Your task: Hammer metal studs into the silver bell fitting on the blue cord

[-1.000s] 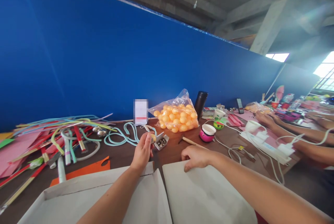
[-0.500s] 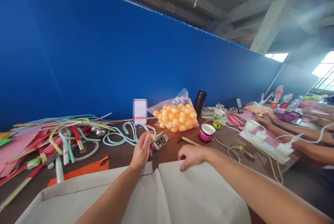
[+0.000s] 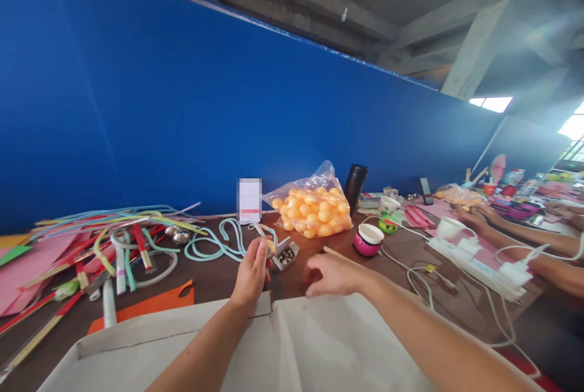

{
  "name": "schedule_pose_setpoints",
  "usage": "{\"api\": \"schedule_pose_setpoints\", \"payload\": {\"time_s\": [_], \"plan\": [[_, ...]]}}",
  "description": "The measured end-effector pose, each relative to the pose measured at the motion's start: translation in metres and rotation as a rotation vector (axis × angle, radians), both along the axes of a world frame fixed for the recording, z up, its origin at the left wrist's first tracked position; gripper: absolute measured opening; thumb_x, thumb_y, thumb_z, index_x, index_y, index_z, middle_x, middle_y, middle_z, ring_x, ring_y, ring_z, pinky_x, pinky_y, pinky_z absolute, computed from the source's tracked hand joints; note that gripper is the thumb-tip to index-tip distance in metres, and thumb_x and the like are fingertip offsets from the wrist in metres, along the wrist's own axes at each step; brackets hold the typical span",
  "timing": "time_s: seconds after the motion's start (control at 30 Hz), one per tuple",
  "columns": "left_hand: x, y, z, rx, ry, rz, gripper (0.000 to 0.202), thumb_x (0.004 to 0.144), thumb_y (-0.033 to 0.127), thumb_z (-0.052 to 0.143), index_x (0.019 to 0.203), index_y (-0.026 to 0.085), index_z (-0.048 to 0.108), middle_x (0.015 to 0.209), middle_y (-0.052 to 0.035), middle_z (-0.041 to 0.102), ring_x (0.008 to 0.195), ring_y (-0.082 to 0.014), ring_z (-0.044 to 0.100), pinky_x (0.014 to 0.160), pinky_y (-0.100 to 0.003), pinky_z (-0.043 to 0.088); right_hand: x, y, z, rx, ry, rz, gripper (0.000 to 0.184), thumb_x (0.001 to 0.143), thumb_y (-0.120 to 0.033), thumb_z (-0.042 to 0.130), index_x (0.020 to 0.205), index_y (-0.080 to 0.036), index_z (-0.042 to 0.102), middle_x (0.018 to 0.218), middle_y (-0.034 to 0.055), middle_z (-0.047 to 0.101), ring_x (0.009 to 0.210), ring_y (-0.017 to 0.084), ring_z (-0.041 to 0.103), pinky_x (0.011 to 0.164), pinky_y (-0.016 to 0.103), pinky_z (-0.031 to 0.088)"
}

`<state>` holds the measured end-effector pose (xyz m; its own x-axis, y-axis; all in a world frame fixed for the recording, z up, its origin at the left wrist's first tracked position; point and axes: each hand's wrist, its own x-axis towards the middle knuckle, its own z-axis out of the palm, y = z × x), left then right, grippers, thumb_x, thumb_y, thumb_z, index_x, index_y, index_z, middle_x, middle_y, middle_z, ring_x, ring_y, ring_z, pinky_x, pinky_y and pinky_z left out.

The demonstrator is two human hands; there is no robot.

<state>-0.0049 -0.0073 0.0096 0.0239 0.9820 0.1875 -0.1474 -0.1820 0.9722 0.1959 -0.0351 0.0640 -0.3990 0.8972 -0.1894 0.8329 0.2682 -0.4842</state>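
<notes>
My left hand (image 3: 252,271) is closed, thumb against fingers, on a small round gold-coloured piece (image 3: 271,248); most of it is hidden. Just right of those fingertips stands a small open box (image 3: 292,263) of shiny metal tacks (image 3: 286,255). My right hand (image 3: 332,275) hovers near the far edge of a white folded sheet (image 3: 328,337), its fingers loosely curved and thumb apart, with nothing visible in them. Behind it lies a hammer, of which only the wooden handle (image 3: 335,252) shows; the hand covers its head.
A clear bag of orange balls (image 3: 312,212) rests near the blue partition (image 3: 205,106), beside a black bottle (image 3: 356,185). A pink cup (image 3: 367,241), cables and a power strip (image 3: 477,267) lie right. Tubes, sticks and an orange sheet (image 3: 150,304) fill the left. Another person's hands (image 3: 474,218) are far right.
My right hand has lifted off the sheet's edge and moved over to the hammer's head end. The left hand keeps its pinch on the gold piece. The view has shifted slightly.
</notes>
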Motion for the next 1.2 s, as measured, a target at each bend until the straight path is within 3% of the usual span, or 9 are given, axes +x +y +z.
{"api": "schedule_pose_setpoints", "payload": {"time_s": [0.13, 0.33, 0.5, 0.87, 1.2], "plan": [[-0.001, -0.002, 0.002, -0.016, -0.027, 0.035, 0.053, 0.079, 0.061, 0.044, 0.109, 0.02, 0.058, 0.061, 0.0039, 0.046, 0.047, -0.0099, 0.042, 0.038, -0.019, 0.038, -0.011, 0.014, 0.001, 0.207, 0.089, -0.147, 0.023, 0.085, -0.032, 0.048, 0.093, -0.019, 0.065, 0.09, 0.0029, 0.069, 0.084, 0.017, 0.061, 0.073, 0.025, 0.043], [0.0, -0.003, 0.001, -0.008, -0.047, 0.077, 0.049, 0.082, 0.058, 0.042, 0.11, 0.02, 0.056, 0.061, 0.0036, 0.044, 0.049, -0.01, 0.04, 0.039, -0.019, 0.038, -0.037, 0.036, -0.019, 0.315, 0.085, -0.223, 0.013, 0.08, -0.028, 0.055, 0.084, -0.025, 0.067, 0.086, -0.0014, 0.07, 0.08, 0.016, 0.063, 0.066, 0.023, 0.041], [0.001, -0.002, -0.002, -0.023, -0.074, 0.062, 0.048, 0.081, 0.058, 0.044, 0.109, 0.021, 0.055, 0.061, 0.0042, 0.044, 0.047, -0.0099, 0.039, 0.039, -0.019, 0.038, -0.041, 0.039, -0.036, 0.415, 0.069, -0.306, 0.02, 0.087, -0.028, 0.045, 0.092, -0.023, 0.064, 0.096, 0.0023, 0.067, 0.087, 0.017, 0.061, 0.069, 0.023, 0.04], [0.004, 0.0, -0.004, -0.07, -0.053, 0.065, 0.047, 0.081, 0.059, 0.043, 0.108, 0.021, 0.054, 0.06, 0.0041, 0.044, 0.046, -0.01, 0.039, 0.038, -0.019, 0.037, -0.049, 0.045, -0.047, 0.425, -0.075, -0.275, 0.019, 0.085, -0.037, 0.053, 0.08, -0.025, 0.066, 0.09, 0.0012, 0.062, 0.08, 0.016, 0.061, 0.064, 0.023, 0.038], [0.004, 0.001, -0.004, -0.054, -0.045, 0.062, 0.048, 0.082, 0.058, 0.042, 0.108, 0.02, 0.053, 0.06, 0.0046, 0.041, 0.046, -0.0101, 0.038, 0.038, -0.02, 0.036, -0.05, 0.05, -0.054, 0.45, -0.076, -0.28, 0.011, 0.082, -0.028, 0.053, 0.08, -0.023, 0.062, 0.089, 0.0016, 0.061, 0.076, 0.016, 0.06, 0.062, 0.024, 0.036]]}}
